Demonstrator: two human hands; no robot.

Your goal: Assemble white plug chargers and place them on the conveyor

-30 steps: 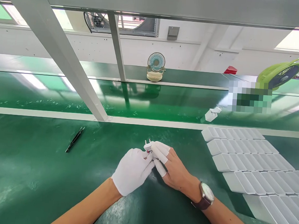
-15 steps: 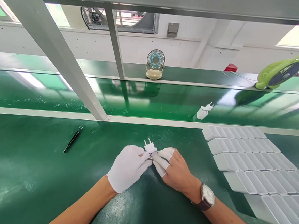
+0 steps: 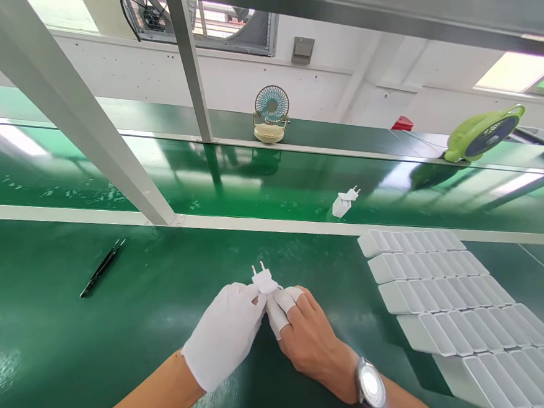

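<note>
My left hand, in a white glove, and my right hand, bare with white finger cots and a wristwatch, meet over the green bench. Both pinch a small white plug part with two metal pins pointing up and away. Fingers of both hands are closed around its lower end, which hides what lies below it. A second white plug lies on the green conveyor belt beyond the bench rail.
Rows of white housings lie in overlapping lines at my right. Black tweezers rest on the bench at left. A slanted metal post stands ahead left. A small blue fan and a green fan sit on the far shelf.
The view has shifted, so everything sits lower and further left. The plug on the conveyor has travelled left. My hands keep hold of the plug part, drawn slightly closer together.
</note>
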